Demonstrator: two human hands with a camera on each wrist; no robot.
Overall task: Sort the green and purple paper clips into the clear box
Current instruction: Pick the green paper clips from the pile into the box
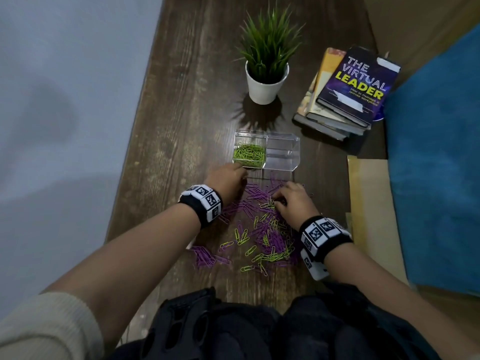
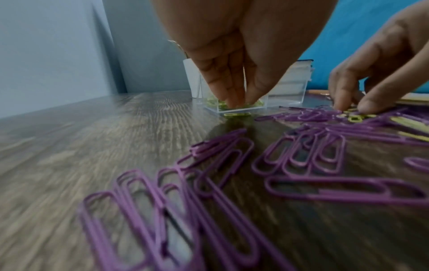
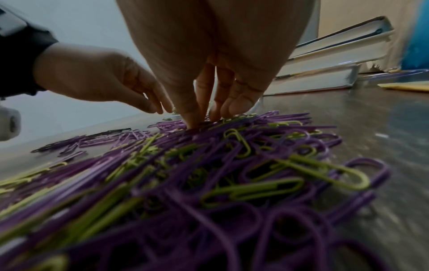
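Reaching down to the table, the left hand [image 1: 228, 178] has its fingers bunched together and pointing down at the near left corner of the clear box [image 1: 283, 152]; in the left wrist view the fingertips [image 2: 234, 99] come down just above a green clip [image 2: 236, 114] lying on the wood against the box wall, and whether they pinch anything I cannot tell; the right hand [image 1: 293, 201] sits just to the right and nearer, fingers curled down into the far edge of the mixed pile [image 1: 262, 229], its fingertips [image 3: 195, 119] pressed among purple and green clips, though a firm pinch on any one clip cannot be made out; both wrists wear black bands with white coded tiles; the pile spreads over the dark wooden table [image 1: 181, 113] between the two forearms, purple clips [image 1: 205, 257] thicker on the left and green clips [image 1: 241, 236] scattered through the middle and right; the box stands just beyond the hands, split into two compartments, the left one holding a heap of sorted green clips [image 1: 249, 153], the right one showing only clear walls; farther off stands a white pot with a spiky green plant [image 1: 267, 74], and to its right a stack of books [image 1: 348, 92]; a tan folder [image 1: 368, 203] lies on the right, beside a blue cloth [image 1: 436, 152].
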